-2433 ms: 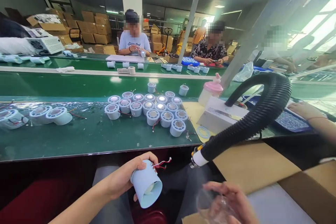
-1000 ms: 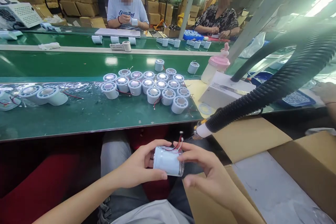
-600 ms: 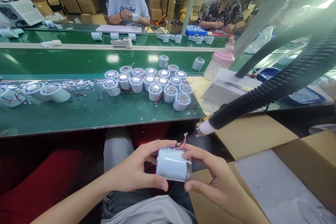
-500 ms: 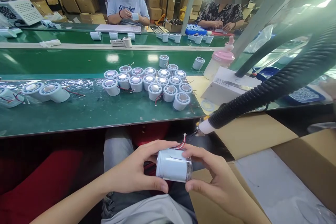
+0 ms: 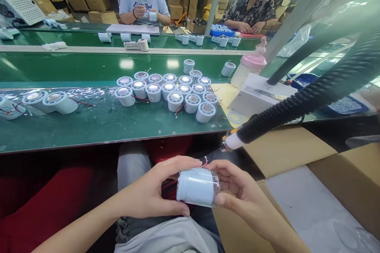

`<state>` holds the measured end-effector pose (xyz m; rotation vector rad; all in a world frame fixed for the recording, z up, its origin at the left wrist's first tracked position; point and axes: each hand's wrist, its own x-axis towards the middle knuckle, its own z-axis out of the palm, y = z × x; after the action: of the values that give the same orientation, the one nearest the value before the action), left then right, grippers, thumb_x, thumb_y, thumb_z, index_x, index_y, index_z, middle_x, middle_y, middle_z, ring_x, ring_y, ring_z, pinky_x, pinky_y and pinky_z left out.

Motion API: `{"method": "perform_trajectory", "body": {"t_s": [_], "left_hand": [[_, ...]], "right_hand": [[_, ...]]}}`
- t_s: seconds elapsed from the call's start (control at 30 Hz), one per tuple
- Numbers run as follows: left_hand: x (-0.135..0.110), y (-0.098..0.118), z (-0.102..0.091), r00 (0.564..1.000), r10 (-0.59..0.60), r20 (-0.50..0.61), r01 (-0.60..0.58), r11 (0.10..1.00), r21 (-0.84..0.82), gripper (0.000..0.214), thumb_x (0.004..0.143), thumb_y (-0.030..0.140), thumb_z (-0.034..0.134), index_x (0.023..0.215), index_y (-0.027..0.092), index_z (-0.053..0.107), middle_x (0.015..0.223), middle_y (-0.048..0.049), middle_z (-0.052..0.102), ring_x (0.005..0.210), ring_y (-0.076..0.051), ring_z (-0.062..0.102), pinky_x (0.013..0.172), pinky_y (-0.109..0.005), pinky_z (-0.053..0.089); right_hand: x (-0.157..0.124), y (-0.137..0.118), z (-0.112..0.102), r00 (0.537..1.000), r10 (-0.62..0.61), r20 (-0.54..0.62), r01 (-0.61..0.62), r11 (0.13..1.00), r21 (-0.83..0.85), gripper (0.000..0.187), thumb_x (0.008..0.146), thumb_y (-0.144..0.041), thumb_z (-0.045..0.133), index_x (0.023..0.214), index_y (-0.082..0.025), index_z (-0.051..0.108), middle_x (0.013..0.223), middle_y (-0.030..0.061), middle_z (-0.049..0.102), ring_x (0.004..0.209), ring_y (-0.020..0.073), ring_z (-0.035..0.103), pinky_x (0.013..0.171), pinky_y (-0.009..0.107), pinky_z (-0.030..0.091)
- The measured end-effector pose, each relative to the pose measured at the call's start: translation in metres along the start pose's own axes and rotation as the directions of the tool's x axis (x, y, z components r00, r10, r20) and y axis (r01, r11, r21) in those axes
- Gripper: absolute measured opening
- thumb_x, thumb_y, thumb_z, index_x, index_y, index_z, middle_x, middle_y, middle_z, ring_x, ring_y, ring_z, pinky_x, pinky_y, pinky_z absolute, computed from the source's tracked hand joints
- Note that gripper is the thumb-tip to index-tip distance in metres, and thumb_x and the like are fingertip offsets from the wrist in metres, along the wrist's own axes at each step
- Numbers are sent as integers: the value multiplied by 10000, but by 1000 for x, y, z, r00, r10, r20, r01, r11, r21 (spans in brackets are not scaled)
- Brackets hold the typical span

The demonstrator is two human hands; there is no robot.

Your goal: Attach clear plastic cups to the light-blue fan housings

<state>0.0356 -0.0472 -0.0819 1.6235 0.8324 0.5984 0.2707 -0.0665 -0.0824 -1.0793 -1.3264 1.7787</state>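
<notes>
Over my lap, both hands hold a pale blue plastic cylinder [image 5: 196, 186] lying on its side, with thin red and white wires at its top. My left hand [image 5: 148, 195] wraps its left end, thumb under and fingers over. My right hand [image 5: 237, 193] grips the right end, where a clear cap sits on the cylinder. Several more of these cylinders [image 5: 169, 93] stand grouped on the green workbench [image 5: 97, 126] in front of me.
A black corrugated hose [image 5: 299, 101] with a white nozzle hangs from the right above an open cardboard box [image 5: 299, 201]. A white box [image 5: 255, 97], a pink-capped bottle [image 5: 247, 67] and a blue tray [image 5: 341, 104] stand at right. Two people work across the far belt.
My left hand alone held the cylinder 2.4 s ago; the right hand has since joined with a clear cap and pushed it onto the right end. The view has dropped slightly.
</notes>
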Motion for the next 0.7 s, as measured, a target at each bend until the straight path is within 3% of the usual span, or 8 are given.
{"method": "perform_trajectory", "body": {"t_s": [0.23, 0.37, 0.5, 0.7], "left_hand": [[0, 1, 0, 1000, -1, 22, 1, 1000, -16, 709, 668, 283, 817, 1314, 308, 526, 1375, -65, 522, 1278, -288, 469, 1100, -419, 381], [2, -6, 1, 991, -117, 66, 131, 958, -256, 809, 654, 223, 831, 1351, 386, 453, 1421, -26, 472, 1283, -245, 478, 1092, -369, 391], [17, -23, 6, 985, -161, 65, 172, 847, -502, 833, 646, 242, 843, 1363, 352, 433, 1428, -64, 469, 1287, -254, 475, 1048, -370, 424], [58, -51, 23, 974, -215, 68, 216, 798, -563, 785, 640, 379, 836, 1327, 201, 501, 1336, -135, 558, 1249, -290, 497, 1041, -427, 417]], "right_hand": [[5, -2, 4, 998, 65, 13, -66, 991, 116, 426, 776, -503, 706, 1029, -197, 553, 945, 47, 626, 812, 147, 595, 669, 219, 509], [7, 5, 5, 998, 53, -22, -49, 987, 154, 398, 787, -501, 693, 1003, -198, 552, 897, 31, 628, 758, 127, 571, 644, 206, 496], [5, 32, 7, 982, -35, -184, 82, 963, 256, 378, 779, -457, 715, 1024, -215, 560, 882, 19, 631, 750, 126, 581, 675, 215, 493], [11, 90, 6, 902, -16, -431, 248, 838, 487, 430, 727, -434, 773, 1050, -226, 581, 968, 40, 666, 788, 143, 616, 675, 226, 512]]}}
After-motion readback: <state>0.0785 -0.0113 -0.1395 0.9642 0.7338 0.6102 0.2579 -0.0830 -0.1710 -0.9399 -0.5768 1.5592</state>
